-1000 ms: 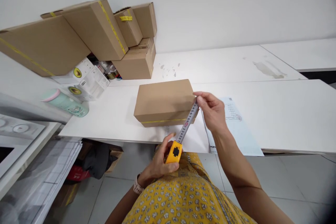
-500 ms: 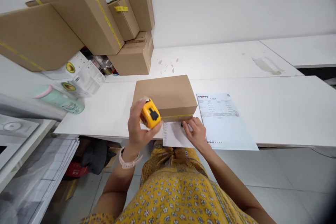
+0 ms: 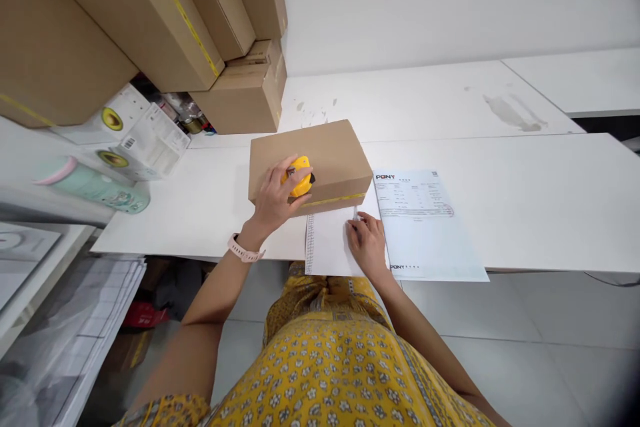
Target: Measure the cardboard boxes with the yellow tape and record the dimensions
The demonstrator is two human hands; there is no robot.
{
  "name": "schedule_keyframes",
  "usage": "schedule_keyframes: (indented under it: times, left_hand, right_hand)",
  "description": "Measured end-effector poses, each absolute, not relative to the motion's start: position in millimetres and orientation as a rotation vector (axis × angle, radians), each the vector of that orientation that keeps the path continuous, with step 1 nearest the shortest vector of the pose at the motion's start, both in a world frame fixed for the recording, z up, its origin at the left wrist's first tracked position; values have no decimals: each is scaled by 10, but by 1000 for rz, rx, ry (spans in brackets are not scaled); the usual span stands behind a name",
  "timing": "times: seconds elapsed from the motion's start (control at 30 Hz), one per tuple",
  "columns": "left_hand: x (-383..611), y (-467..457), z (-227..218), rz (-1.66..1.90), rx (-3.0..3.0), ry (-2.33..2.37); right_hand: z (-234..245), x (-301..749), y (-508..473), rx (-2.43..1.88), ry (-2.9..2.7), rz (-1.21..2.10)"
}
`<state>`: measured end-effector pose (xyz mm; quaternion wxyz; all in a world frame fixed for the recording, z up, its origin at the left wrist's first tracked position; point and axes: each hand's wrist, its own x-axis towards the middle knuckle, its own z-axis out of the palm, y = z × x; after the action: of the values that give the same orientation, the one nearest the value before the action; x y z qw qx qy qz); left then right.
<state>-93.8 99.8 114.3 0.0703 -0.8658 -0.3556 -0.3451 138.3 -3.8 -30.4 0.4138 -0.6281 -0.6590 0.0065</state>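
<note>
A yellow tape measure (image 3: pixel 301 180) with a black part is gripped in my left hand (image 3: pixel 274 199), over the top of a brown cardboard box (image 3: pixel 327 153). Whether the tape measure rests on the box, I cannot tell. Yellow tape runs along the box's near side. My right hand (image 3: pixel 367 240) lies on a white spiral notebook (image 3: pixel 327 247), fingers pinched around a thin pen (image 3: pixel 356 213), mostly hidden by them. Right of the notebook is a printed sheet (image 3: pixel 425 233) headed PONY.
Several cardboard boxes (image 3: pixel 237 100) are stacked at the back left, with white avocado-print boxes (image 3: pixel 143 137) before them. A mint bottle (image 3: pixel 95 185) lies at the left of the white table (image 3: pixel 530 213). Below left are large plastic-covered sheets (image 3: pixel 85 327).
My left hand has brought the tape measure forward and turned it over the box's top. The box appears slightly turned. My right hand stays on the notebook, its fingers slightly shifted.
</note>
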Motion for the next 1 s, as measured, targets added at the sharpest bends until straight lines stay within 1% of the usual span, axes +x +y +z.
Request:
schedule_keyframes:
  times: [0.23, 0.4, 0.53, 0.7, 0.83, 1.0]
  left_hand:
    - [-901, 1555, 1116, -1026, -2692, -892]
    - [-723, 1793, 1093, -1040, -2733, -902]
    - [-624, 1835, 1070, -1075, -2736, -882]
    - [-595, 1833, 1055, -1098, -2718, -892]
    - [-526, 1866, 1045, -1044, -2732, -948]
    - [-426, 1940, 1036, -999, -2759, -933]
  right_hand:
    - [-295, 1413, -37, -1657, -1448, 104]
    - [-241, 1410, -14, -1810, -1428, 109]
    - [-66, 1409, 102, -2090, -1537, 141]
    - [254, 1438, 226, -2341, -1692, 385]
    - [308, 1531, 116, -2290, -1772, 510]
    - [250, 1764, -257, -2086, -1678, 549]
